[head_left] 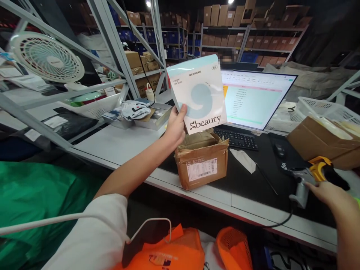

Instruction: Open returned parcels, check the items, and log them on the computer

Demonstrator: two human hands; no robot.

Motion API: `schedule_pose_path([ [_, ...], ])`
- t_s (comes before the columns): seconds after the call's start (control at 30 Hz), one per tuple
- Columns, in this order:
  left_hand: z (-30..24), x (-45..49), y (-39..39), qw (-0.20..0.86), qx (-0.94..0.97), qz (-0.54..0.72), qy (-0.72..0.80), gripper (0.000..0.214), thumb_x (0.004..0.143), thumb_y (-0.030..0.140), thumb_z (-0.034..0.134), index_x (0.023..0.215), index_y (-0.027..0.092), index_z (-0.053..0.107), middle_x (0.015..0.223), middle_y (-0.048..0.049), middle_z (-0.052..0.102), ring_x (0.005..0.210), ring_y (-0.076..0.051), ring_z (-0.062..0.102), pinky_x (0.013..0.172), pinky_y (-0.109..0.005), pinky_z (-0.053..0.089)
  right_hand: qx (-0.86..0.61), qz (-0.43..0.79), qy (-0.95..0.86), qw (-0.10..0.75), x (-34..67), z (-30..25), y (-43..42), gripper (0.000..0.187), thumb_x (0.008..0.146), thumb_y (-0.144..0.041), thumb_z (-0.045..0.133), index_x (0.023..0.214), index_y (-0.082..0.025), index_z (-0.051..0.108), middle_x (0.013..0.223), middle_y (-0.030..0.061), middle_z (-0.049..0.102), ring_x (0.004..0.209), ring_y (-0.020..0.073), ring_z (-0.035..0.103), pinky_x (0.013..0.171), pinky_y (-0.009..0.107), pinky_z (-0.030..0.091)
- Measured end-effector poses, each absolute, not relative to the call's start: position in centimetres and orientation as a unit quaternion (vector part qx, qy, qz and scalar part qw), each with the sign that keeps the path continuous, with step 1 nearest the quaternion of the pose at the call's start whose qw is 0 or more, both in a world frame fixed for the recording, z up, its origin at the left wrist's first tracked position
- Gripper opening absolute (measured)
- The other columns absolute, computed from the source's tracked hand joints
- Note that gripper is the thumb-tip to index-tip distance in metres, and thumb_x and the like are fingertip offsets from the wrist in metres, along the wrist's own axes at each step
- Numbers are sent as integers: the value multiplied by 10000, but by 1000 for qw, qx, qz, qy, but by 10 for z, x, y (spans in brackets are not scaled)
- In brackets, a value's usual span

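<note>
My left hand (176, 125) grips a flat white and pale blue box (206, 99) by its lower left edge, thumb on the front. The box reads "Sbeauty" and "nipple stickers" and is held up, slightly tilted, in front of the monitor. Below it on the desk stands an opened brown cardboard box (202, 161) with a shipping label, its flaps up; its inside is mostly hidden. At the right, my right hand (327, 193) is closed at the handle of a grey barcode scanner (302, 193); its other fingers are partly hidden. A yellow tape dispenser (322, 168) lies just beyond.
Behind the cardboard box are a keyboard (239, 140) and a lit monitor (253, 99). A mouse (279, 150), a white paper piece (243, 159) and a thin dark stick (267, 180) lie on the black mat. A fan (53, 60) and metal frame bars stand left.
</note>
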State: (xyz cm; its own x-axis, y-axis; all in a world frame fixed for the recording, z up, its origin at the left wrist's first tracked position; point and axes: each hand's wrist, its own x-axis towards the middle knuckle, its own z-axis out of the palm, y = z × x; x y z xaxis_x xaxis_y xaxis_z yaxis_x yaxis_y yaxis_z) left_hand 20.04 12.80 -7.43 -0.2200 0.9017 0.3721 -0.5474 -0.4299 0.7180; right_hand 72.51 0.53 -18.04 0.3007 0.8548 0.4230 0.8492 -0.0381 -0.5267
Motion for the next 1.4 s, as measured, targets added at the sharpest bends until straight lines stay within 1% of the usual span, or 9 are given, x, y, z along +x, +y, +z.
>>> schedule_pose_path([
  [0.07,-75,202,129,457,408,755,234,660,757,546,872,1266,248,575,1366,-108,683,1376,-289,584,1182,-433,487,-724,-28,-628,285,683,-147,11,305,760,-394,777,529,-283,612,538,126,609,399,237,504,498,449,383],
  [0.13,-76,206,129,434,417,761,243,678,739,560,881,1252,247,568,1401,-121,650,1373,-292,583,1171,-437,492,-633,0,-715,298,614,-110,15,140,878,-395,712,871,-265,766,887,154,767,700,279,700,659,443,500],
  [0.23,-76,213,123,419,426,761,253,703,724,602,878,1237,238,561,1419,-139,623,1358,-303,589,1148,-445,506,-441,1,-826,350,494,-67,16,237,980,-403,607,1047,-225,749,1009,103,770,910,265,728,804,396,549],
  [0.33,-73,220,111,406,439,754,272,743,723,637,864,1260,227,553,1402,-146,622,1341,-312,599,1132,-455,512,-356,25,-876,325,403,-46,24,286,988,-355,639,1205,-176,693,1004,85,766,885,241,716,805,361,534],
  [0.5,-67,221,89,400,442,747,294,732,745,655,838,1264,227,549,1349,-131,646,1284,-298,635,1108,-450,524,-327,88,-880,333,353,-48,49,130,1021,-212,570,1034,-165,691,925,60,746,797,189,672,759,310,482],
  [0.7,-69,223,78,371,440,761,300,610,818,641,778,1237,250,568,1328,-93,650,1301,-257,624,1097,-370,511,-327,220,-831,392,350,-60,46,101,935,-139,611,876,-199,666,839,-1,727,757,152,643,749,281,477],
  [1.07,-65,225,79,271,460,783,320,728,824,626,778,1408,292,500,1484,-80,571,1439,-235,504,1200,-323,401,-351,180,-838,376,348,-65,41,27,892,-178,641,903,-186,665,881,36,706,797,178,618,759,302,456],
  [1.27,-65,210,94,280,430,820,255,742,791,651,800,1392,334,502,1458,-39,594,1477,-211,466,1193,-312,419,-382,78,-874,289,358,-63,59,244,1020,-322,606,836,-176,671,828,56,703,766,184,608,719,302,399],
  [1.4,-60,188,97,240,445,821,264,568,906,646,681,1346,319,532,1422,-22,636,1469,-200,480,1164,-365,463,-436,29,-885,161,371,-61,83,455,1065,-430,507,708,-182,641,769,94,691,732,202,617,652,309,370],
])
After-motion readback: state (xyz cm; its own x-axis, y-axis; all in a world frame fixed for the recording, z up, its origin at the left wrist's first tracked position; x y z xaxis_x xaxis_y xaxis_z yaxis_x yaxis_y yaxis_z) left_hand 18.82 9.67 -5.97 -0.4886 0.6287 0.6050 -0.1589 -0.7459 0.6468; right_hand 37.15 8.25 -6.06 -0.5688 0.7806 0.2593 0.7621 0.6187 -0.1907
